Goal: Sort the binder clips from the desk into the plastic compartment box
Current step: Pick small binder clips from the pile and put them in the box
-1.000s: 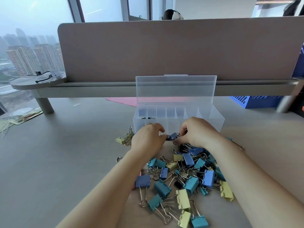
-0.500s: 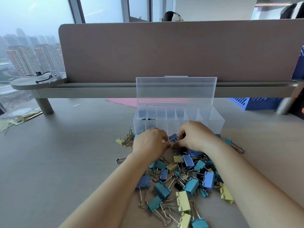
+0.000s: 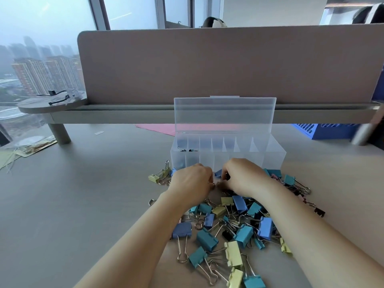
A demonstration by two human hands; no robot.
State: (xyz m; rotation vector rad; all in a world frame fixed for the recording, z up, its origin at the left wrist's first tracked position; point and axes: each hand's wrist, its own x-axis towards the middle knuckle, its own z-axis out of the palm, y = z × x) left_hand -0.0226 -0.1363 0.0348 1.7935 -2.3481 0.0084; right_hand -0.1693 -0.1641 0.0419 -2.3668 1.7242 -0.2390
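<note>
left grip point(image 3: 192, 183), right grip point(image 3: 243, 177) curled amid clips point(image 3: 243, 234) before box point(image 3: 272, 157).

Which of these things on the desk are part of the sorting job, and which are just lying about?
Part of the job: heaped binder clips; clear compartment box, lid open, a few black clips inside; left hand and right hand at the pile.
Lying about: pink paper; blue crate; black cable.
</note>
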